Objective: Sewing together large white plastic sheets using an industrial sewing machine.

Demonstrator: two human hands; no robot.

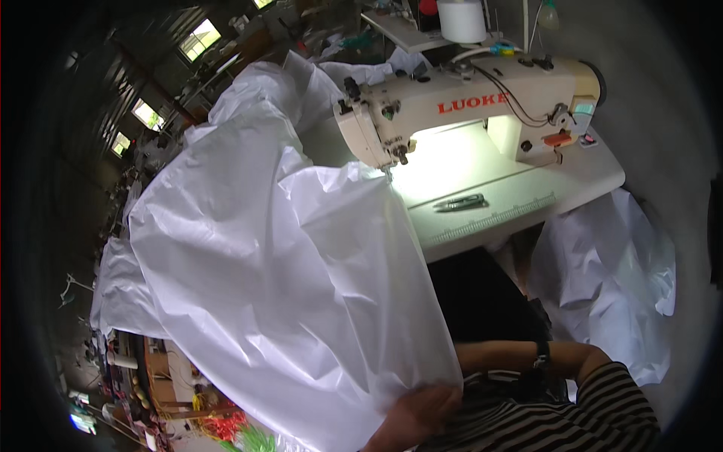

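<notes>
A large white, slightly glossy sheet (256,226) runs from the sewing machine's needle area down to my lap. Its straight right edge comes down to my left hand (422,413), which touches the sheet's lower corner; motion blur smears the fingers. My right forearm (501,357), with a black band at the wrist, reaches leftward to the sheet's edge, and the hand itself is hidden behind the sheet. The white sewing machine (467,98) has its lamp lit over the bed. Dark thread snips (461,203) lie on the machine table (520,203), clear of both hands.
Another bunched white sheet (610,286) hangs below the table at the right. A white thread cone (462,21) stands behind the machine. Red (222,426) and green stringy material (256,438) lies at the lower left. A cluttered workshop with windows (199,39) fills the left background.
</notes>
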